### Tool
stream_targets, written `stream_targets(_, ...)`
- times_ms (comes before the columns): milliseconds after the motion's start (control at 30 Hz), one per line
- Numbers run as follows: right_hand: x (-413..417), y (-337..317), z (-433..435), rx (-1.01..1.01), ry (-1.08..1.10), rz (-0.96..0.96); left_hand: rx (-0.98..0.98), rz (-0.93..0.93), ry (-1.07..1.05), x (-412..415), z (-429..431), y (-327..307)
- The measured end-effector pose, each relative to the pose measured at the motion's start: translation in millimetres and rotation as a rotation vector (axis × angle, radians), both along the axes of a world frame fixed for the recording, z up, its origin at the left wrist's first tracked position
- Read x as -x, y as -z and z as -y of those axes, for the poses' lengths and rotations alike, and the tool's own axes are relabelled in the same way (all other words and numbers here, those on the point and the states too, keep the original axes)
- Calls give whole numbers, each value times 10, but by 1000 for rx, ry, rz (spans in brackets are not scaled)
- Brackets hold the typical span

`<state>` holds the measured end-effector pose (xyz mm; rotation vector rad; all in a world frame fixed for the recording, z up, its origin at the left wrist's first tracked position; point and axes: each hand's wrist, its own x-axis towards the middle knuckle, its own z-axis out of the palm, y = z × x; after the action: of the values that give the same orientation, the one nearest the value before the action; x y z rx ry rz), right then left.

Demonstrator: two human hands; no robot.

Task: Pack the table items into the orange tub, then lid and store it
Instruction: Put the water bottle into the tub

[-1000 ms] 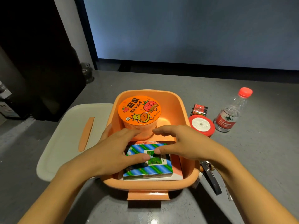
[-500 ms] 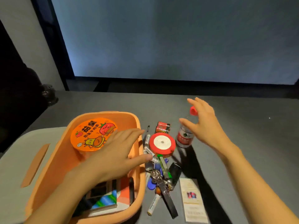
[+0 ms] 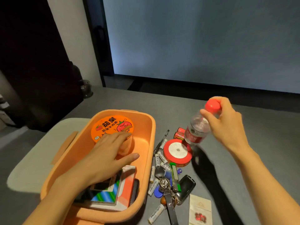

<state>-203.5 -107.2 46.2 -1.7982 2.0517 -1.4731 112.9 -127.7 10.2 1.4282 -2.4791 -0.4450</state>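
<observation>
The orange tub (image 3: 150,153) stands on the grey table and holds an orange noodle cup (image 3: 112,127) and a striped blue-green box (image 3: 106,194) on other flat items. My left hand (image 3: 103,158) lies flat inside the tub with straight fingers against the cup's side. My right hand (image 3: 227,125) grips a clear water bottle (image 3: 195,133) by its red cap and neck, lifted and tilted above the table to the right of the tub. The tub's pale lid (image 3: 37,153) with an orange strip lies to the left.
Right of the tub lie a red ribbon spool (image 3: 177,151), red batteries (image 3: 179,133), a pen (image 3: 162,140), several white batteries (image 3: 159,159), a key bunch with a car fob (image 3: 175,184) and a small white packet (image 3: 200,211). A dark wall edge stands behind.
My right hand left the tub, reached right and picked the water bottle up off the table. My left hand stayed in the tub by the cup. The view swung right.
</observation>
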Motion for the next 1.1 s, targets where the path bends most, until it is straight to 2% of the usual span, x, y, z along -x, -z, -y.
stream_targets(100, -378, -422, -33, 212, -124, 67, 70, -45, -38, -247, 91, 15)
stream_targets(167, -701, -525, -54, 259, -210, 58, 102, -61, -65, -427, 190, 24)
stream_targets(333, -1402, -238, -12, 102, -299, -39, 108, -85, -44, -781, 442, 71)
stream_targets(467, -1529, -119, 23, 98, -277, -171, 75, -93, 41, -851, 584, 108)
stream_targets(667, -1734, 29, -16, -50, -240, -334, 65, -104, 144, -789, 692, 94)
stream_targets(900, -1662, -10, -119, -125, -276, -377, 26, -116, 200, -714, 711, 116)
stream_targets(1100, -1690, -17, -117, -143, -307, -391, 67, -212, 301, -600, 611, 73)
